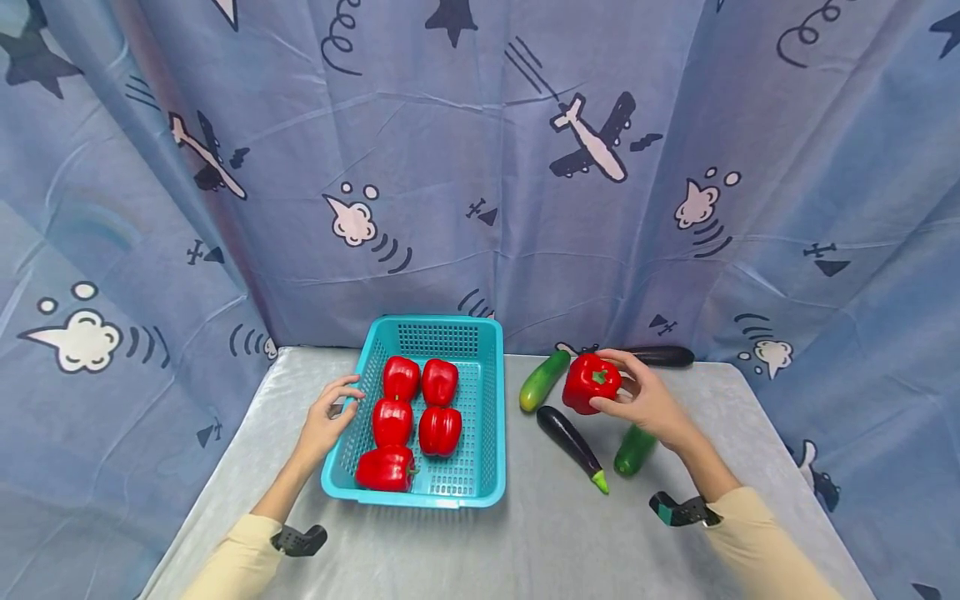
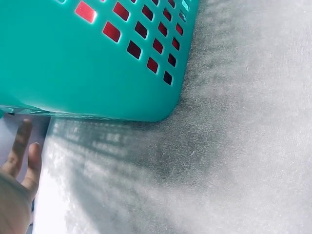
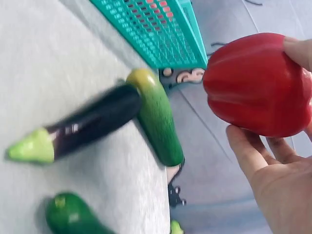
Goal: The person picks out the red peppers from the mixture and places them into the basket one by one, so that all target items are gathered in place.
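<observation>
In the head view my right hand [image 1: 647, 402] grips a red bell pepper [image 1: 591, 383], thumb on one side and fingers on the other. The right wrist view has this pepper [image 3: 256, 85] held up over the table. My left hand [image 1: 330, 415] is at the left rim of a turquoise plastic basket [image 1: 491, 492], its fingers relaxed along the edge. Inside that basket lie several red bell peppers [image 1: 440, 431] in two columns. From the left wrist, the basket's outer wall [image 2: 87, 73] fills the upper left, with the fingers [image 2: 33, 168] beside it.
Right of the basket lie a yellow-green cucumber [image 1: 544, 382], a dark eggplant [image 1: 572, 446] with a green cap, and a green cucumber [image 1: 634, 450] partly beneath the right hand. Another eggplant [image 1: 663, 357] is at the table's back edge, against the patterned blue curtain [image 1: 420, 150].
</observation>
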A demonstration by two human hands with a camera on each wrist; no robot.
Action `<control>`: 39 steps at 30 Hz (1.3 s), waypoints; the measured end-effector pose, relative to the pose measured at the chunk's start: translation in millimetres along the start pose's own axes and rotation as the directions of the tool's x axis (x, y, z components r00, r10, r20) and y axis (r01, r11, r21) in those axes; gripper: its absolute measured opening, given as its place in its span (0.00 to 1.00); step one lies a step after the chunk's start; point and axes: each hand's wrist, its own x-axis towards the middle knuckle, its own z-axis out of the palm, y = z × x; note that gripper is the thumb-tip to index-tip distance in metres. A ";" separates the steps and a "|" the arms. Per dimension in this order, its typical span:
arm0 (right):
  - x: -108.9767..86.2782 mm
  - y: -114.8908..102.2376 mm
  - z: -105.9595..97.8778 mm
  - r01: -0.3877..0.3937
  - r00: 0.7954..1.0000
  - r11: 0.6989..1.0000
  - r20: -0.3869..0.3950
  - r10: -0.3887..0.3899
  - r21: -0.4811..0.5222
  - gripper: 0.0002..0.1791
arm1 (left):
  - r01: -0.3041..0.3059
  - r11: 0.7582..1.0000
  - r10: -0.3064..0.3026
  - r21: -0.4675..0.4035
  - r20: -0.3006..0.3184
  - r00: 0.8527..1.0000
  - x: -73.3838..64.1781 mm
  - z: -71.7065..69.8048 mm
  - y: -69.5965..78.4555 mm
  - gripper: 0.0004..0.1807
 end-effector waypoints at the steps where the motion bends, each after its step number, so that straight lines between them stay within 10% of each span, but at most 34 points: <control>1: 2.0 -1.3 4.0 0.001 1.000 1.000 0.022 -0.001 0.014 0.40 | 0.001 1.000 -0.001 0.001 -0.001 1.000 0.1 0.0 -0.4 0.07; 39: 44.5 -21.0 131.2 0.112 0.968 0.967 0.193 -0.158 0.231 0.39 | -0.018 1.000 0.018 -0.014 0.006 1.000 -0.1 0.3 -1.6 0.08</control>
